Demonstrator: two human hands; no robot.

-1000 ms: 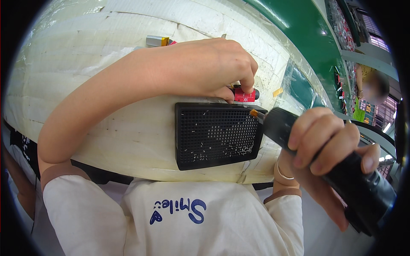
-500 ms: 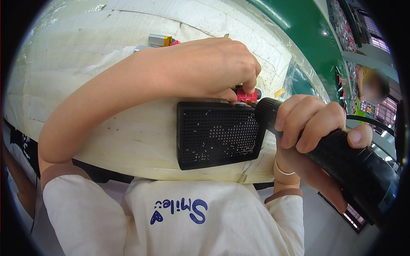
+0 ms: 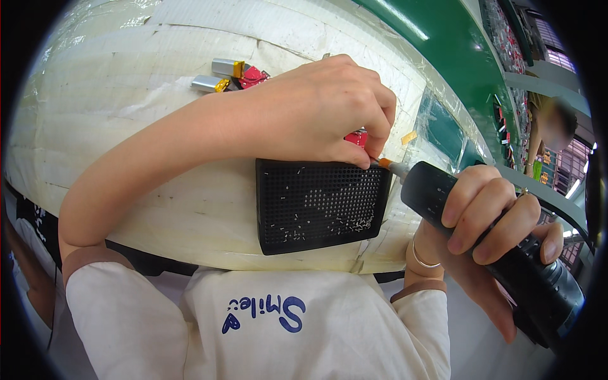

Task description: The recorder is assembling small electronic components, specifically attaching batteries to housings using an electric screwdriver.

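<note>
My left hand [image 3: 345, 107] is closed, thumb and forefinger pinched at the far right corner of a black tray. Mostly hidden behind its fingers is a small red board [image 3: 358, 137], which they grip. My right hand [image 3: 484, 218] is wrapped round a thick black electric screwdriver [image 3: 430, 190], its orange-collared tip pointing left. That tip ends close beside my left thumb and forefinger; whether they touch is too small to tell. The black perforated screw tray [image 3: 261, 209] lies nearest me, with many tiny silver screws standing in its holes or lying loose.
Beyond my left forearm lie two silver battery cells [image 3: 227, 67] with yellow ends, next to red boards [image 3: 253, 77]. A scrap of yellow tape [image 3: 409, 137] sticks to the pale table [image 3: 177, 196]. Green surface [image 3: 437, 38] lies at the far right. Another person [image 3: 538, 126] sits there.
The screwdriver has drawn back to the right with my right hand, baring its orange-collared tip. My left hand has shifted slightly right and nearer, covering more of the red board.
</note>
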